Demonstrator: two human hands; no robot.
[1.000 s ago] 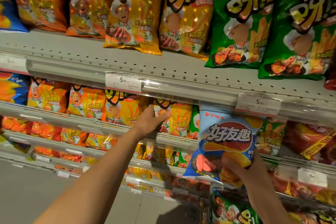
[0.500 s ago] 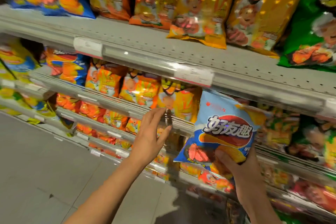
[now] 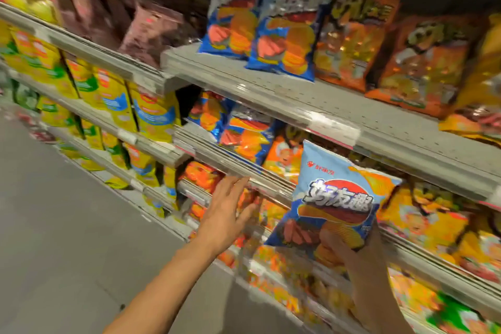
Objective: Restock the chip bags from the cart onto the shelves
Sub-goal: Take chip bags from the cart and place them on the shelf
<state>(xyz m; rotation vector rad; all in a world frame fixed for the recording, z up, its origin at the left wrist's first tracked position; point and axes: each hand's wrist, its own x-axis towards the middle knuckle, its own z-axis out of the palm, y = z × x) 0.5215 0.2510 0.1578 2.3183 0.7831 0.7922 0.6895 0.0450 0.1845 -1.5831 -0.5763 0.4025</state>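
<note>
The view is swinging left since half a second ago; the right hand (image 3: 349, 248) is gripping the blue chip bag (image 3: 334, 198) before the middle shelf (image 3: 271, 184), while the left hand (image 3: 226, 214), open-fingered, is seemingly touching that shelf's front edge.

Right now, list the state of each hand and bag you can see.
Right hand: shut on the light-blue chip bag.
Light-blue chip bag: upright, held off the shelf, sealed.
Left hand: open, fingers spread at the grey shelf edge.
Two matching blue bags: standing on the upper shelf.
</note>
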